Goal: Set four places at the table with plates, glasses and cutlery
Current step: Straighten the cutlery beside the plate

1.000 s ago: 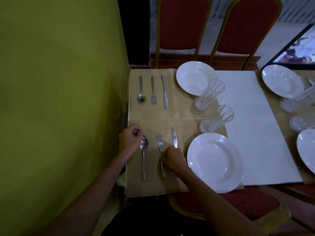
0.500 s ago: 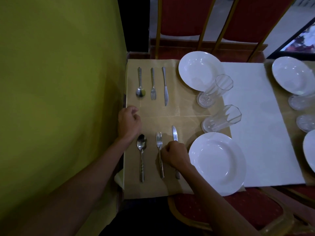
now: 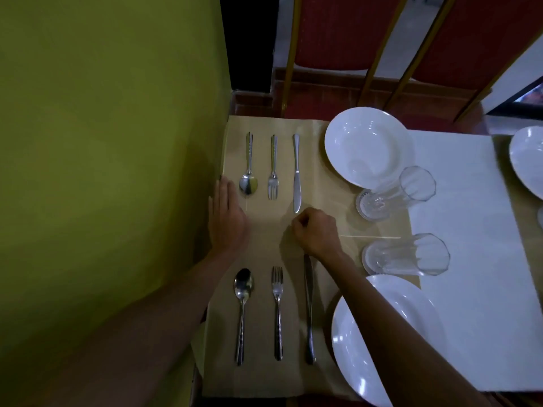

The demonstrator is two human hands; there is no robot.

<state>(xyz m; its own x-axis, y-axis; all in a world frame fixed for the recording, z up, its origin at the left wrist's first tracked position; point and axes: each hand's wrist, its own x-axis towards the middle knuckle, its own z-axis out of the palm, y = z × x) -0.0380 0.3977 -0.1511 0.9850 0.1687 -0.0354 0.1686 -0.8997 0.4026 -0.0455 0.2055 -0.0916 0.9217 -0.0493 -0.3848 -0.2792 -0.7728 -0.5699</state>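
Note:
On the tan cloth, a near spoon (image 3: 242, 312), fork (image 3: 277, 311) and knife (image 3: 308, 312) lie side by side, left of a white plate (image 3: 379, 333). A far spoon (image 3: 249, 165), fork (image 3: 273, 168) and knife (image 3: 296, 174) lie left of another plate (image 3: 367, 145). Two clear glasses (image 3: 393, 195) (image 3: 408, 255) stand between the plates. My left hand (image 3: 226, 218) lies flat with straight fingers at the table's left edge, beside the far spoon's bowl. My right hand (image 3: 316, 233) hovers curled between the two knives, holding nothing.
A green wall (image 3: 102, 171) runs along the table's left edge. Two red chairs (image 3: 338, 33) stand behind the far side. A white runner (image 3: 470, 245) covers the middle, and a third plate (image 3: 529, 160) shows at the right edge.
Both hands left the near cutlery and moved toward the far setting. My left hand opened flat beside the far spoon. The view shifted closer over the table.

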